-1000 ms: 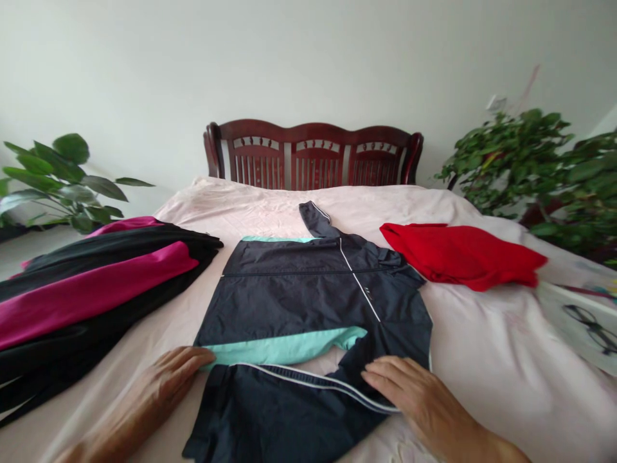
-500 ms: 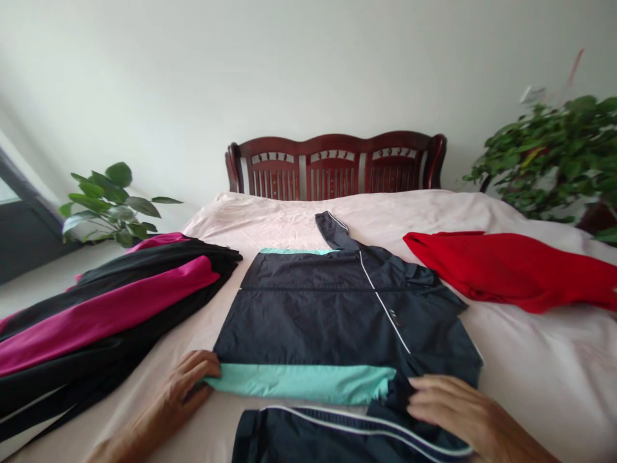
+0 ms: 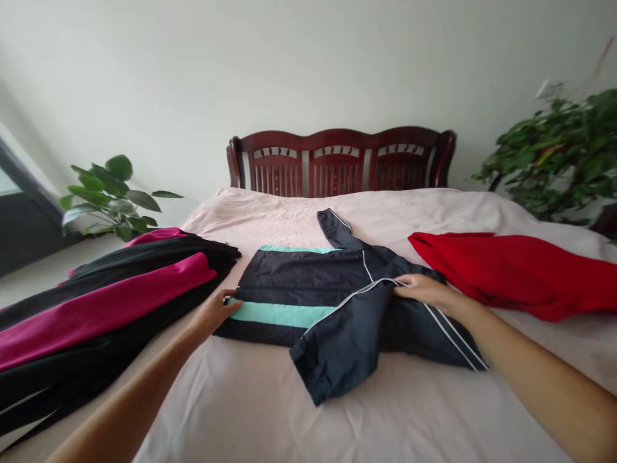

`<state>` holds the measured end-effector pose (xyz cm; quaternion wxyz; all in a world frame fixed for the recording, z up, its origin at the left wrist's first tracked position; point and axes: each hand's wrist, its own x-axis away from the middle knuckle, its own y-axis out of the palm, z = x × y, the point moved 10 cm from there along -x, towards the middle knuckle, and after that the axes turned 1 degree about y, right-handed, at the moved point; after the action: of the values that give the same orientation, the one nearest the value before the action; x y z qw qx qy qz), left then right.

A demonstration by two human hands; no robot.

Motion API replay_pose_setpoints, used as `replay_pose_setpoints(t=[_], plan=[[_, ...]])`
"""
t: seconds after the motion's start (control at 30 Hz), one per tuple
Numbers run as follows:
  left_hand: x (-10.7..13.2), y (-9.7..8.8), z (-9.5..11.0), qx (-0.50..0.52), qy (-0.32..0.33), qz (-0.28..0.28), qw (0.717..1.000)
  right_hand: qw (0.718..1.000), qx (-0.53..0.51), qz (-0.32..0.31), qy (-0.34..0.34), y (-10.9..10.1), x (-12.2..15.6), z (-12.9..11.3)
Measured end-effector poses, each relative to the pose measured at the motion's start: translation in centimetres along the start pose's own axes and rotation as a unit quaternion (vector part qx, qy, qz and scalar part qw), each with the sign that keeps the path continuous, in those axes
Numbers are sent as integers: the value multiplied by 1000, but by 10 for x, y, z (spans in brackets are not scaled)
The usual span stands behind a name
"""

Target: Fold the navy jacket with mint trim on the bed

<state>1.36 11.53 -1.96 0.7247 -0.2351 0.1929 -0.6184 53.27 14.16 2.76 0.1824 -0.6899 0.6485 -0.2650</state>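
A dark navy jacket (image 3: 289,270) with mint-green panels and white piping lies on the bed, its near side folded over toward its middle. My left hand (image 3: 222,310) pinches the jacket's hem at the left, where the mint strip ends. On the other side, my right hand (image 3: 424,290) grips the folded part near the shoulder, by the white piping. From there the near sleeve (image 3: 342,347) slants down toward me across the body. The far sleeve (image 3: 335,228) points away, toward the headboard.
A pile of black and magenta clothes (image 3: 110,296) lies at the left. At the right is a red garment (image 3: 511,270). A pale pink sheet (image 3: 241,411) covers the bed. Behind stands a dark wooden headboard (image 3: 337,161), with a leafy plant (image 3: 108,196) and a bushier plant (image 3: 559,154) either side.
Both hands have moved away from me, carrying the jacket's near side up and over its front. The near sleeve has swung along and now lies across the jacket.
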Motion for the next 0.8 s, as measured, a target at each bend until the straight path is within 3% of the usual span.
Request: replay_pose_setpoints(t=[0.1,0.23,0.33,0.4,0.5,0.57,0.67,0.73,0.8], plan=[[-1,-2,-14,-25,1,-5,1000,998,4,61,26,-8,15,34],[8,-10,-13,-180,52,40,981,992,51,111,-24,-13,49,52],[16,-1,1,-250,76,52,964,985,110,126,-41,-15,57,53],[20,7,13,-284,92,50,953,970,194,146,0,-18,56,56],[28,15,24,-346,98,51,932,922,351,148,74,-12,56,59],[38,13,38,-388,121,80,910,893,419,141,89,-4,59,57],[66,13,71,-391,203,134,888,880,445,133,99,4,64,56],[83,29,86,-341,231,81,908,880,443,129,109,4,64,57],[96,59,91,-279,214,-33,935,881,442,130,111,3,64,55]])
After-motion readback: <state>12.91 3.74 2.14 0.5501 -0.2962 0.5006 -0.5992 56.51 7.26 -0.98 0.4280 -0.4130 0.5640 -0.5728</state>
